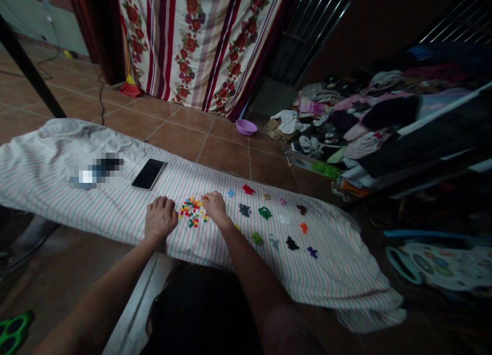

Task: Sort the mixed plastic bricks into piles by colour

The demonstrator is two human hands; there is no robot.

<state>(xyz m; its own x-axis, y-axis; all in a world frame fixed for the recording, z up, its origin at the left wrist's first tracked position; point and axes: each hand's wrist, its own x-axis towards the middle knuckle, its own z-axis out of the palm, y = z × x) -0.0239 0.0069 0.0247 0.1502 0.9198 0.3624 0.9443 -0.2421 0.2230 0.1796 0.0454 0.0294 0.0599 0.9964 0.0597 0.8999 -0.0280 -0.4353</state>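
Where the mixed pile of small multicolored pieces (193,211) lies near the center of the frame, the left hand (160,216) rests palm down just beside its left edge, fingers a little apart. At the pile's right edge, the right hand (214,206) has its fingertips drawn close together; whether they grip a piece cannot be told.

Right of that hand, sorted clusters sit apart on the striped cloth (338,268) covering the counter. Light blue (231,192), red (248,189), tan, pink and dark brown run along the far side; dark gray, green, white and orange lie between; yellow, partly hidden by the right forearm, then lime (257,237), pale gray, black and dark purple (312,252) are nearer.

Left of center, a smartphone (149,174) lies with its dark screen up; any brand is too small to read. Farther left is a pixelated patch whose contents cannot be made out.

Beyond the counter, a lilac basin (246,127) sits on the tiled floor (184,127) by a floral striped curtain (192,47) at upper center. Heaped clothes (346,114) fill the upper right.
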